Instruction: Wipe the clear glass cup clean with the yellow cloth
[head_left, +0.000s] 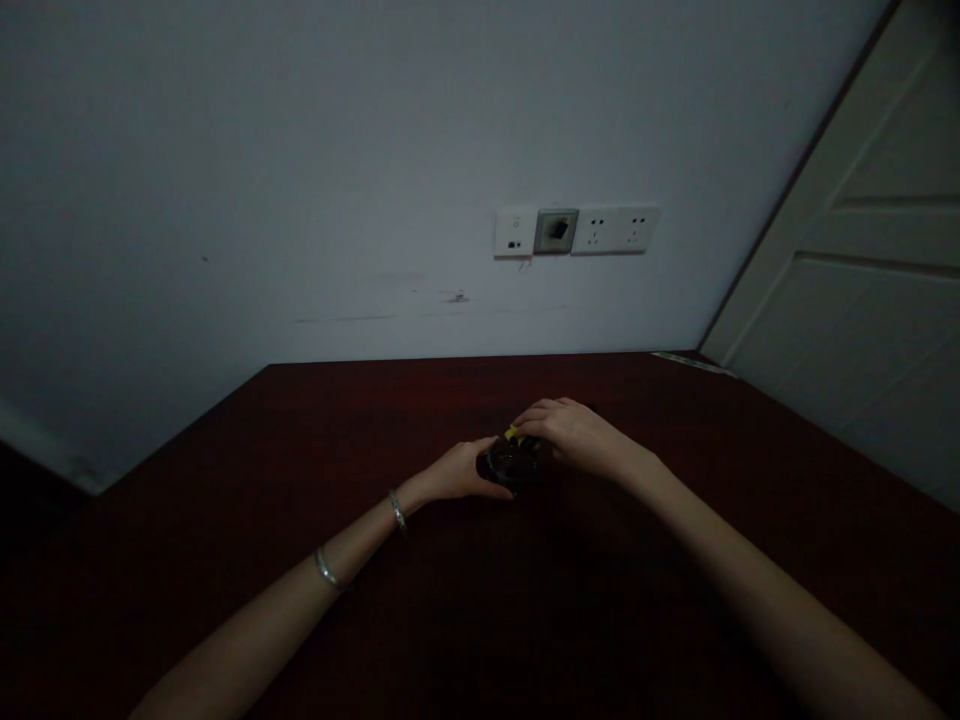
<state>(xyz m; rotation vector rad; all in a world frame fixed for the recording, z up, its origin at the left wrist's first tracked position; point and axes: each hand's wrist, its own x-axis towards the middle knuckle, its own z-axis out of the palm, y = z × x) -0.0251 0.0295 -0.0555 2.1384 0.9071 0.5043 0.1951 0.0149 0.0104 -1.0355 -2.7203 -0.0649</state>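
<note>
A dark, rounded, glossy object [513, 462], like a small jar or bowl, rests at the middle of the dark red table [405, 400]. My left hand [466, 470] is closed around its left side, thumb along the near edge. From the right, my right hand [566, 430] reaches over its top, fingers bent together at a small bright yellow piece [511, 433]. The dim light hides what kind of thing the yellow piece is. Something dark shows under the right fingers, too unclear to name. Two silver bangles [398, 511] circle my left forearm.
The table's back edge meets a pale wall [337, 180] with a row of sockets and switches [576, 232]. A panelled white door [862, 290] stands at the right. Near the back right corner lies a thin flat strip [694, 363].
</note>
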